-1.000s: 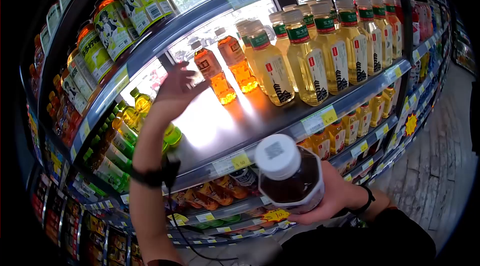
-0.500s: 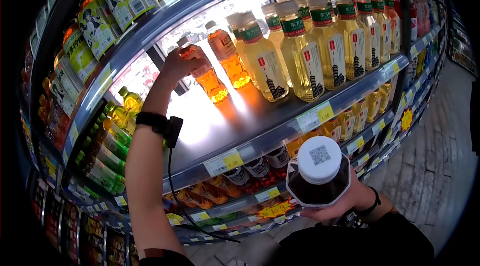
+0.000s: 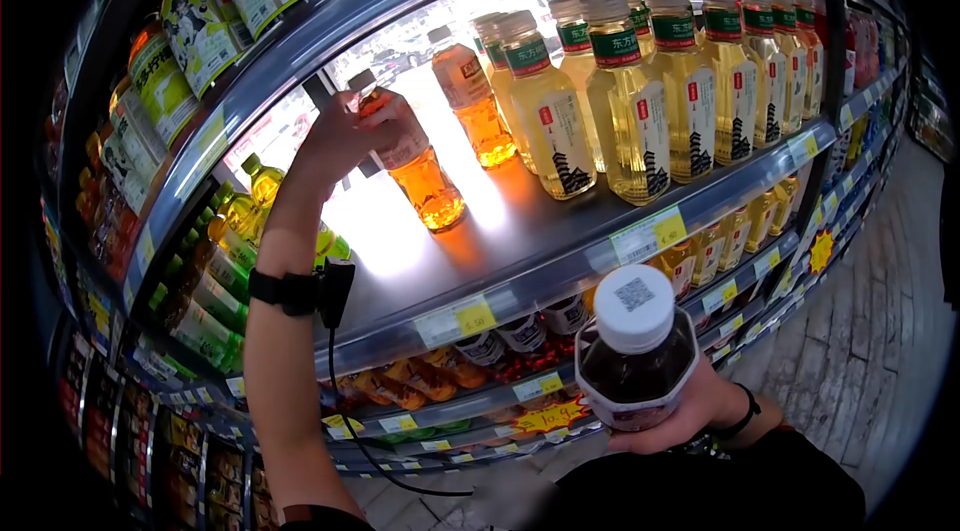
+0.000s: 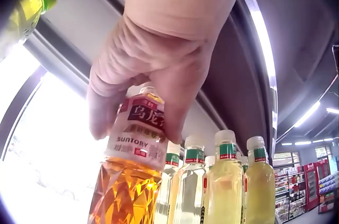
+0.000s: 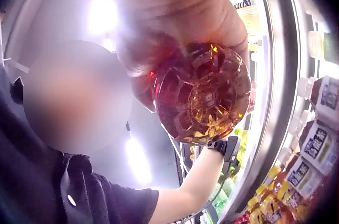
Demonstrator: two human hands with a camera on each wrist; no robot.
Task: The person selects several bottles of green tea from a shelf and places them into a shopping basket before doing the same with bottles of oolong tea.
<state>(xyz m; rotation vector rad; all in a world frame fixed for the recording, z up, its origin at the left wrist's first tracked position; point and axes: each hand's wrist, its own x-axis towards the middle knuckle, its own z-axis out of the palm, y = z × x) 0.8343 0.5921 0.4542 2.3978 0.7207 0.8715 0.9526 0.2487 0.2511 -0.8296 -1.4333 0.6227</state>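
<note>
My left hand (image 3: 335, 143) grips an amber oolong tea bottle (image 3: 428, 193) by its upper part, over the shelf (image 3: 400, 276). In the left wrist view, thumb and fingers lie on either side of its pink-and-white Suntory label (image 4: 139, 139). A second bottle of the same tea (image 3: 475, 106) stands just to its right. Low in front of the body, my right hand (image 3: 695, 409) holds a dark drink bottle (image 3: 640, 376) with a white cap, upright. Its clear reddish base (image 5: 206, 97) faces the right wrist camera.
Rows of pale yellow tea bottles (image 3: 625, 121) with green neck labels fill the shelf's right side. Green-capped bottles (image 3: 220, 261) stand to the left. A shelf edge with price tags (image 3: 455, 323) runs across the front, and a cable (image 3: 345, 411) hangs from the left wrist.
My left hand, first spread apart from the bottles, has closed round the left oolong tea bottle and drawn it a little toward the shelf front. The right hand still holds its bottle, now farther right.
</note>
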